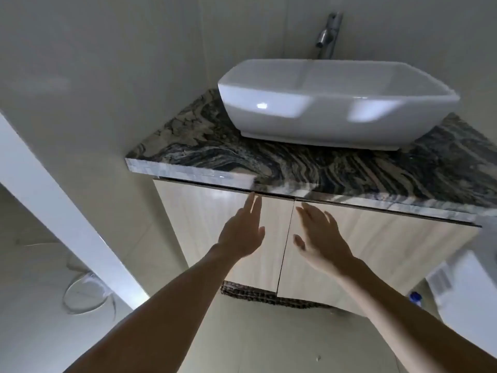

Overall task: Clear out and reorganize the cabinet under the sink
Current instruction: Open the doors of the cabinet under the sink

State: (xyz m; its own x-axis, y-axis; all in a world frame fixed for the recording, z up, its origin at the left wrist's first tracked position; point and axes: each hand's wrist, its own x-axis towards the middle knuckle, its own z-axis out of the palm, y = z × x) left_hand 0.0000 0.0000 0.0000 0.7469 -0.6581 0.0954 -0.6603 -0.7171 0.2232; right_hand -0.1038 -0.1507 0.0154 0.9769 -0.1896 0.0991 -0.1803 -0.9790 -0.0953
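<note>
Both hands reach out with fingers straight and slightly spread, holding nothing. The left hand (242, 232) has its fingertips at 12 o'clock, at the top edge of the left cabinet door (215, 224), just under the marble countertop (269, 162); whether they touch it is hard to tell. The right hand (320, 238) hovers before the right cabinet door (376, 254), its fingertips pointing toward 11 o'clock, close to the vertical seam between the 2 doors. Both doors look closed, so the cabinet contents are hidden. The grip line runs 9 to 3 o'clock along the door tops, and the left hand is nearer it. A white basin (336, 103) sits above.
</note>
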